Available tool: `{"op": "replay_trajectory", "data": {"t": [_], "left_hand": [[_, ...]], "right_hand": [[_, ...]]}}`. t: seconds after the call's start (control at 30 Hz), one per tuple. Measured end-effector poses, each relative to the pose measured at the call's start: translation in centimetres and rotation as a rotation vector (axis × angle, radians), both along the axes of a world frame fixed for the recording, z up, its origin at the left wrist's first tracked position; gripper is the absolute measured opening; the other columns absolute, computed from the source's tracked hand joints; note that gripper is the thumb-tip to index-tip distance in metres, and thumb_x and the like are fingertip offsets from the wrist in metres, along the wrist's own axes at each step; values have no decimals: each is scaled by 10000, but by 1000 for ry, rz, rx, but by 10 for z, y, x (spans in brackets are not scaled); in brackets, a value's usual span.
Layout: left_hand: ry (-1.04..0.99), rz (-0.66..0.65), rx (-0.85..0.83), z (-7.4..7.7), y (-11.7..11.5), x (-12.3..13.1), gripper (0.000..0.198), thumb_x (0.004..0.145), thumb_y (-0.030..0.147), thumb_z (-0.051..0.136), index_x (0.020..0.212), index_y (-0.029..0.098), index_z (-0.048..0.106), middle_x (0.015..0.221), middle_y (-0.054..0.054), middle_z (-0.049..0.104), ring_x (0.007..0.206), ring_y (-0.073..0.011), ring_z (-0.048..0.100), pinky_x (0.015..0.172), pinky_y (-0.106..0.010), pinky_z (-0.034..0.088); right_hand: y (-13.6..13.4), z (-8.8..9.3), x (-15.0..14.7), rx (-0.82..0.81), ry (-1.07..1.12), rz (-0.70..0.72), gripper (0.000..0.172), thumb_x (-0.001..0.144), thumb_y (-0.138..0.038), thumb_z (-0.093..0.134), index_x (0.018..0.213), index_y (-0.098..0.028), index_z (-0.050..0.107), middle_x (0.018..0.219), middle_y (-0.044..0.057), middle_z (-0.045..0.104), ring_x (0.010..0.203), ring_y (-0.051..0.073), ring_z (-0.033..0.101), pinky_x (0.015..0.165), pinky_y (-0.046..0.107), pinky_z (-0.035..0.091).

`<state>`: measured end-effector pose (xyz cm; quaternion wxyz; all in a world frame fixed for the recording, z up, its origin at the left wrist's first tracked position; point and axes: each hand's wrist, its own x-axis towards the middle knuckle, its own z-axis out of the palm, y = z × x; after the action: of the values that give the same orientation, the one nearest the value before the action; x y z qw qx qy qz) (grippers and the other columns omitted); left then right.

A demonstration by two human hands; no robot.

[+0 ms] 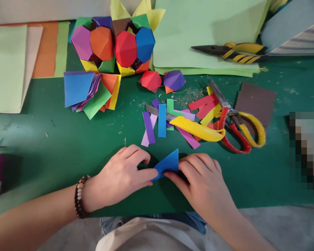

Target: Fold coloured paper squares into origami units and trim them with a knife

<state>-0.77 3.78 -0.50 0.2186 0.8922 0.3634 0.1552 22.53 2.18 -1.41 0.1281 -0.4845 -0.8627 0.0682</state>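
Observation:
A blue folded piece of paper (169,162) is held between both hands near the table's front edge, its pointed corner up. My left hand (122,176) pinches its lower left end between thumb and fingers. On the right edge, my right hand (202,174) grips the same paper, thumb in front. Just beyond my hands lie several coloured paper strips (162,120), with a yellow-handled utility knife (197,129) resting across some of them. Scissors (235,120) with red and yellow handles lie to the right, partly over red and yellow strips.
Joined folded-paper shapes (127,48) stand at the back, with two smaller ones (151,80) before them. Folded pieces (78,89) fan out at left. Pliers (230,51) lie on pale green sheets (180,38). Brown paper (259,101) is at right; more sheets (6,69) at far left.

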Motion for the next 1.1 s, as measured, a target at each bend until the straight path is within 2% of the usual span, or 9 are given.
{"op": "replay_trajectory", "data": {"t": [0.23, 0.33, 0.43, 0.5, 0.63, 0.73, 0.83, 1.1], "left_hand": [[73, -55, 65, 0, 4, -4, 186, 892, 380, 636, 1015, 264, 715, 1193, -85, 608, 1114, -262, 549, 891, -399, 521], [92, -150, 164, -1, 1, -3, 197, 919, 351, 608, 1020, 214, 708, 1344, -65, 591, 1253, -265, 501, 978, -398, 490], [51, -250, 214, -3, -3, 2, 219, 960, 287, 547, 1043, 154, 701, 1330, -52, 630, 1318, -239, 480, 1076, -377, 439], [43, -251, 201, -5, -5, 5, 246, 971, 264, 525, 1099, 127, 683, 1292, -72, 658, 1301, -232, 513, 1096, -379, 431], [34, -235, 176, -7, -5, 8, 298, 973, 247, 518, 1227, 134, 625, 1298, -82, 656, 1261, -233, 560, 1078, -395, 458], [14, -238, 152, -7, -3, 8, 298, 973, 262, 520, 1236, 165, 621, 1289, -65, 663, 1243, -224, 576, 1057, -389, 478], [-3, -238, 135, -8, -1, 8, 288, 961, 267, 547, 1217, 165, 631, 1275, -61, 671, 1232, -222, 584, 1042, -391, 489], [15, -270, 59, -7, 2, 5, 338, 930, 275, 601, 1249, 164, 610, 1299, -49, 659, 1296, -220, 531, 1080, -395, 462]], "right_hand": [[-1, -4, 1, 31, 40, -34, 231, 958, -400, 525, 912, -181, 582, 781, 62, 613, 835, 242, 510, 692, 356, 359], [1, -6, 3, 44, 47, -45, 286, 957, -435, 514, 1024, -170, 598, 802, 65, 623, 857, 248, 520, 703, 366, 365], [3, -8, 7, 62, 63, -44, 307, 950, -438, 524, 1088, -176, 605, 806, 61, 623, 864, 246, 527, 708, 369, 376], [3, -9, 11, 65, 92, -42, 288, 933, -422, 562, 1094, -188, 610, 823, 57, 632, 870, 241, 536, 714, 368, 390], [2, -6, 20, 73, 200, -67, 157, 901, -273, 645, 1034, -192, 624, 849, 51, 655, 871, 216, 563, 762, 360, 445], [0, -3, 24, 107, 237, -52, 88, 867, -155, 672, 937, -191, 633, 806, 36, 661, 822, 189, 568, 768, 341, 467], [-2, -3, 22, 104, 221, 8, 60, 863, -135, 670, 880, -185, 640, 762, 27, 663, 786, 181, 565, 725, 328, 462], [-4, -2, 13, 113, 137, 114, 172, 885, -88, 603, 746, -188, 616, 668, 6, 633, 697, 150, 550, 651, 304, 435]]}}
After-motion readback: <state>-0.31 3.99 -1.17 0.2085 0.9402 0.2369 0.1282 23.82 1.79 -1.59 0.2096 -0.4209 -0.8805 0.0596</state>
